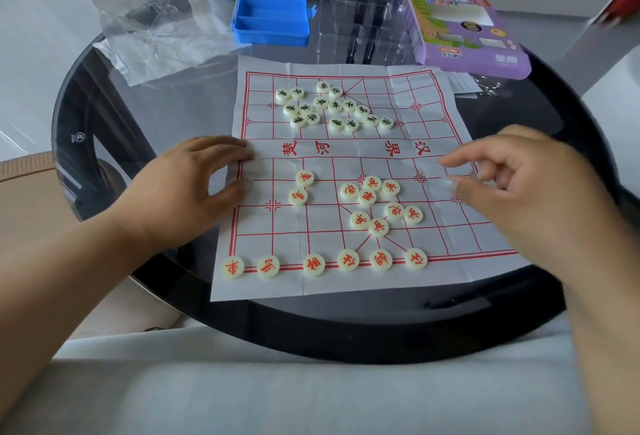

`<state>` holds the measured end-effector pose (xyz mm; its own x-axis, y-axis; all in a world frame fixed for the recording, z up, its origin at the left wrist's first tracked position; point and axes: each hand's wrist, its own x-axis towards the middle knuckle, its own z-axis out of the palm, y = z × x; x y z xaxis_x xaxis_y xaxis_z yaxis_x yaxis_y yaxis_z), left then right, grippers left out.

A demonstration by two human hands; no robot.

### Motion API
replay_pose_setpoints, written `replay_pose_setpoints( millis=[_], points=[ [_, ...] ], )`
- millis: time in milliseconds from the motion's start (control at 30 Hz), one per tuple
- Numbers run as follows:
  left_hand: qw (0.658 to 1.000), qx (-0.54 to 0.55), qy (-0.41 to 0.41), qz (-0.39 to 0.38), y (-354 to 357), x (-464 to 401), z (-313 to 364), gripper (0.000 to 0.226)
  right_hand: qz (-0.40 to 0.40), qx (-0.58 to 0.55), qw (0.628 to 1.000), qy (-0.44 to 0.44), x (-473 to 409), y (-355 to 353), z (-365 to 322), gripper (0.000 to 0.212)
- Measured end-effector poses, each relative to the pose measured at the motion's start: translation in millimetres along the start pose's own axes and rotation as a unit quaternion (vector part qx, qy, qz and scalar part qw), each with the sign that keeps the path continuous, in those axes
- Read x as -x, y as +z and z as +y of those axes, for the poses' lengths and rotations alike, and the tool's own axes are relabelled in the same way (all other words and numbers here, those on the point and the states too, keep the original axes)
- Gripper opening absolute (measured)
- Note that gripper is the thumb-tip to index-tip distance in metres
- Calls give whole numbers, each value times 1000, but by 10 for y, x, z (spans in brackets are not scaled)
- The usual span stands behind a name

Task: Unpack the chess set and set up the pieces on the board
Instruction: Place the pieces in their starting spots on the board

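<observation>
Left hand point(194, 171) flat on paper board point(346, 157) edge; right hand point(512, 171) empty.

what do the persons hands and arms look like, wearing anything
Both the left hand and right hand are bare: no gloves, rings, watch or bracelets show. Both forearms are uncovered as far as the frame edge, with no sleeves in view. Fingernails look short and unpainted.

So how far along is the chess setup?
Unpacking looks done: the blue tray sits empty and the paper board is spread out. Six red pieces line the near edge. The left hand presses the board's edge; the right hand hovers, holding nothing. The loose red pieces and the black heap remain unplaced.
</observation>
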<state>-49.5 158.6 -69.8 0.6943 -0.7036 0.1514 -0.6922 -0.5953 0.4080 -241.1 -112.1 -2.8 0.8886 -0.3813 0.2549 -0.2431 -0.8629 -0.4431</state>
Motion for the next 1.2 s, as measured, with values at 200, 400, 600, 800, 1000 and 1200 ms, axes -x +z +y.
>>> replay_pose_setpoints(
  millis=[200, 400, 600, 800, 1000, 1200],
  points=[
    [1000, -10, -2, 5, 13, -1, 11, 47, 2, 20, 999, 41, -67, 24, 98, 13],
    [1000, 2, -3, 0, -4, 2, 23, 53, -81, 32, 996, 25, -115, 95, 44, 16],
    [1000, 9, -5, -3, -22, 12, 52, 58, -131, 43, 990, 35, -18, 157, 57, 17],
    [1000, -1, -2, 5, -17, 14, 48, 43, -158, 47, 985, 54, 12, 209, 31, 24],
    [1000, 7, -7, 2, -30, 18, 70, 50, -159, 45, 985, 58, 14, 253, 15, 25],
    [1000, 3, -13, 12, -7, 20, 61, 41, -97, 27, 995, 15, 44, 241, -24, 20]
  ],
)
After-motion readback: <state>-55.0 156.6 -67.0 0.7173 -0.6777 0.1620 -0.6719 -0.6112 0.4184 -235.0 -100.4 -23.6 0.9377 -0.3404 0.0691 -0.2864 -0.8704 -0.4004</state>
